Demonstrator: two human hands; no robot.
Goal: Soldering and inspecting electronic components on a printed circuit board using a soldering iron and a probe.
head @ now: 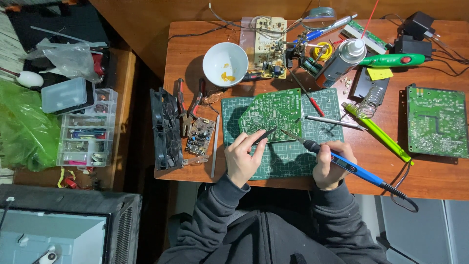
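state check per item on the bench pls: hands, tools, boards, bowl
left hand: grips black tweezers, tips on green circuit board
right hand: grips blue soldering iron, tip at that board's edge
cutting mat: flat under board
white bowl: upright, yellow residue inside
spray can: lying down, capped

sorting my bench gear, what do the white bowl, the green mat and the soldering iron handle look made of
White bowl: likely glazed ceramic, glossy. Green mat: matte rubber or vinyl, printed grid. Soldering iron in the right hand: blue plastic handle, metal tip.
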